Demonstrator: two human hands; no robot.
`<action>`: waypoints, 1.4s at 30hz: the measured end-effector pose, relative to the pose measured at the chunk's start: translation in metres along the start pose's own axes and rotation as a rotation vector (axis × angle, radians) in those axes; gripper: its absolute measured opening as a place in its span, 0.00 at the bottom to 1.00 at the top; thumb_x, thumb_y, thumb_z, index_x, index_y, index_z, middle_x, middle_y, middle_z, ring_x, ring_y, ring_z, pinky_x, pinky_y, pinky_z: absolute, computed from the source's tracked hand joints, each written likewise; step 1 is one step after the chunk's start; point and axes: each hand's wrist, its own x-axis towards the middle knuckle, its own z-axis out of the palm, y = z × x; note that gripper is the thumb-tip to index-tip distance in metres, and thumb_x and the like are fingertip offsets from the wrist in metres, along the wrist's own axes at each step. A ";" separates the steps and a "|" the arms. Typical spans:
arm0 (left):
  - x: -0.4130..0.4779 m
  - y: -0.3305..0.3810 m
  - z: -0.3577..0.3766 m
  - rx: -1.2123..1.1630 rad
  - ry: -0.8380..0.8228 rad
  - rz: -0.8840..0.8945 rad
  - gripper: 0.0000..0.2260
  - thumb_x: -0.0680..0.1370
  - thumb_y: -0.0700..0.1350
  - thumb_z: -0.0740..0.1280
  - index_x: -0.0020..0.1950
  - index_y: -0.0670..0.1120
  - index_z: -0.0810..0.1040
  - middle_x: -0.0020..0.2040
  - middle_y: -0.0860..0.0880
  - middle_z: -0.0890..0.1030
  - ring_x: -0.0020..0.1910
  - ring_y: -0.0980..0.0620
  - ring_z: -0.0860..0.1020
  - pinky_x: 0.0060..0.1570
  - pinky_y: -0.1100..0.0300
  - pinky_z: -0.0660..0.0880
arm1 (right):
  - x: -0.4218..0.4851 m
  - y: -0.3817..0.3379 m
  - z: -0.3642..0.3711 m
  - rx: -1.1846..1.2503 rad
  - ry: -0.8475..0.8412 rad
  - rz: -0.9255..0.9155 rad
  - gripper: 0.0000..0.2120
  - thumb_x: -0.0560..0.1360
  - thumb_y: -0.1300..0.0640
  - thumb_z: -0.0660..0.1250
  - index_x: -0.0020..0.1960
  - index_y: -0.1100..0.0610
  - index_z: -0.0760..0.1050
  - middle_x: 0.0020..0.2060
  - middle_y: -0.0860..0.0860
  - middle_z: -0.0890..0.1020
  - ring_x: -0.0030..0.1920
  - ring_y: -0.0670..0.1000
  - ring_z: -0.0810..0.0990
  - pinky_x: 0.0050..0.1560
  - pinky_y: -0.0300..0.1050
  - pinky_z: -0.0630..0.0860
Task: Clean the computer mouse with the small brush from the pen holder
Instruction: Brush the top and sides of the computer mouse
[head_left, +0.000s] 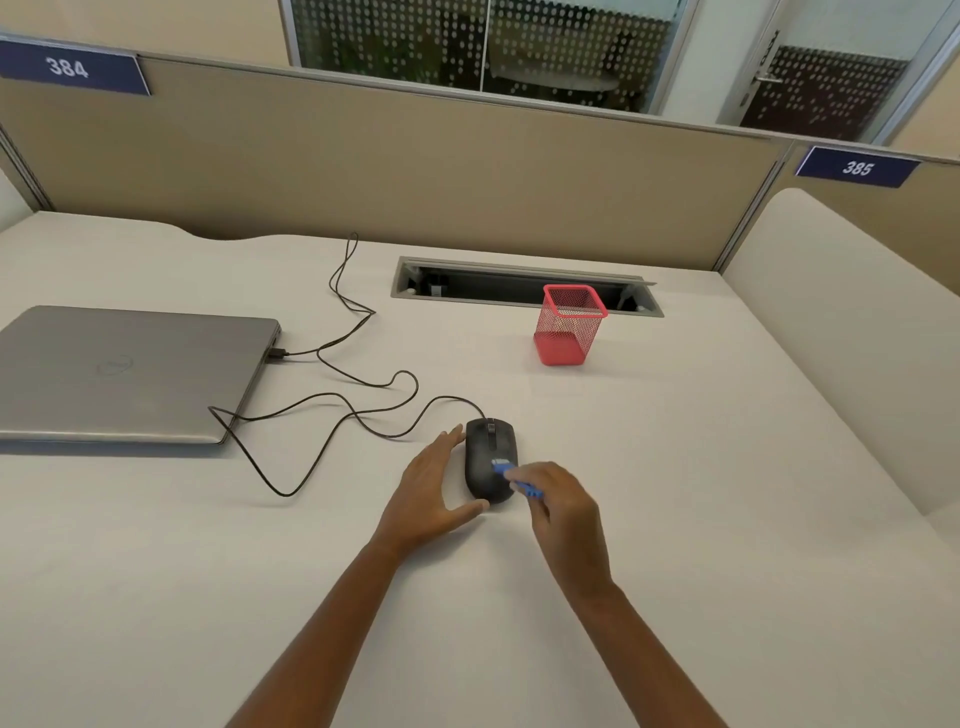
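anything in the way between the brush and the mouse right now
Nothing visible. The blue brush in the right hand already has its head on the black mouse, while the left hand steadies the mouse's left side, clear of the brush.

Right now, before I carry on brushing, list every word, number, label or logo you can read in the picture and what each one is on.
"384": white digits on the blue plate atop the partition, left.
"385": white digits on the blue plate atop the partition, right.
Round logo on the closed laptop lid: too faint to read.
Mouse, blue brush, red pen holder: no readable text.
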 end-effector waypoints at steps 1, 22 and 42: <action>-0.002 -0.001 0.000 -0.001 0.003 0.003 0.39 0.67 0.57 0.69 0.72 0.50 0.56 0.74 0.53 0.61 0.72 0.53 0.60 0.70 0.57 0.57 | -0.009 0.000 0.002 -0.032 -0.015 -0.024 0.11 0.65 0.76 0.68 0.44 0.65 0.81 0.39 0.59 0.85 0.40 0.54 0.83 0.50 0.37 0.74; -0.005 -0.004 0.001 0.051 -0.033 0.016 0.36 0.70 0.52 0.71 0.73 0.51 0.56 0.74 0.51 0.60 0.74 0.53 0.54 0.69 0.61 0.52 | -0.045 -0.007 0.011 -0.174 -0.050 -0.218 0.16 0.78 0.61 0.57 0.43 0.63 0.83 0.37 0.55 0.86 0.38 0.51 0.85 0.42 0.38 0.81; -0.010 0.000 -0.004 -0.011 -0.029 -0.006 0.34 0.66 0.48 0.61 0.72 0.53 0.56 0.70 0.59 0.58 0.72 0.57 0.53 0.67 0.64 0.50 | -0.029 -0.002 0.008 -0.169 -0.013 -0.201 0.08 0.65 0.70 0.72 0.44 0.64 0.82 0.39 0.57 0.86 0.40 0.53 0.85 0.43 0.39 0.81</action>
